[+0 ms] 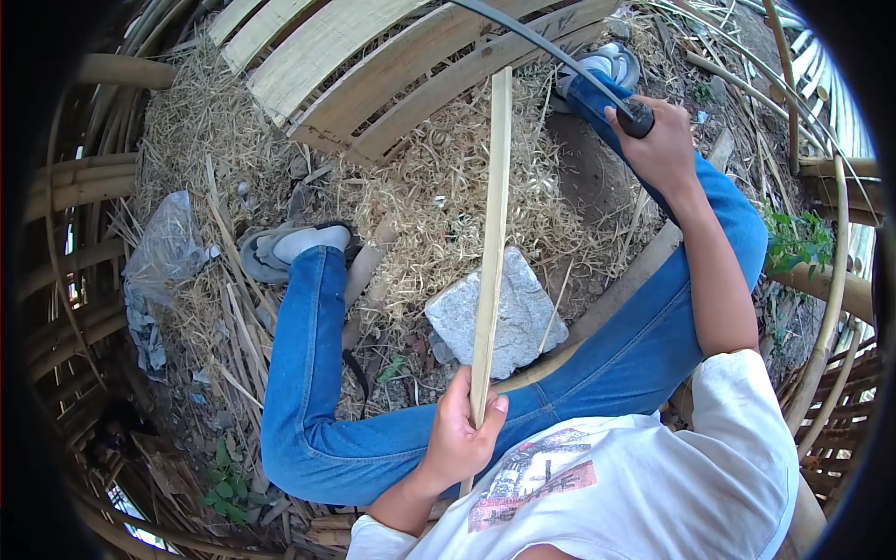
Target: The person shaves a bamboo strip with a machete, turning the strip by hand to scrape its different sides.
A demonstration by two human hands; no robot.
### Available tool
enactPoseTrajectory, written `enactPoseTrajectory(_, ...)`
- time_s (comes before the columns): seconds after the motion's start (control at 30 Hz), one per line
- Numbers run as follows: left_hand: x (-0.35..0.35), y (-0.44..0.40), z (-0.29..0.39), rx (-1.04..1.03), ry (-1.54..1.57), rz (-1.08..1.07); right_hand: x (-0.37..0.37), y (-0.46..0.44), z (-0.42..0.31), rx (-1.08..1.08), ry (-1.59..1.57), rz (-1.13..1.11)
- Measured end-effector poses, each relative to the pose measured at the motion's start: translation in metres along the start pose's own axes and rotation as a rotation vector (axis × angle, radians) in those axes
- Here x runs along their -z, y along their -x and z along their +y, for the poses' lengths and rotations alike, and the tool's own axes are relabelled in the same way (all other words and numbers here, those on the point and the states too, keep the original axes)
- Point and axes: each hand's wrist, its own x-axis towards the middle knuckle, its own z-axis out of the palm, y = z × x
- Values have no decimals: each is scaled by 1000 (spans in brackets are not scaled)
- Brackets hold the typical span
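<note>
My left hand is closed around the lower part of a long, pale bamboo strip. The strip stands up in front of my body, its far end near some wooden slats. Over by my right knee, my right hand grips the black handle of a long, narrow-bladed knife. Its dark blade reaches up and left past the top edge of the view, so its tip is hidden. Blade and strip are apart. Behind the strip, between my legs, lies a rough grey stone block.
Curly shavings cover the ground between my feet. A wooden slatted panel lies ahead. Bamboo poles form a frame on the right, with more at the left. A clear plastic bag rests by my left foot.
</note>
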Motion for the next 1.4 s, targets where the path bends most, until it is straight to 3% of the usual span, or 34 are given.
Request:
enactPoseTrajectory(0.5,-2,-8,-8,-9,-117,98,-19,62,-77,225,-186,-539)
enactPoseTrajectory(0.83,1,-5,-14,48,121,-34,-28,62,-71,280,-84,-500)
enactPoseTrajectory(1.23,-3,0,-10,11,103,-9,-31,55,-64,331,-71,-354)
enactPoseTrajectory(1.4,-5,2,-7,17,114,-34,-30,34,-42,211,-3,-233)
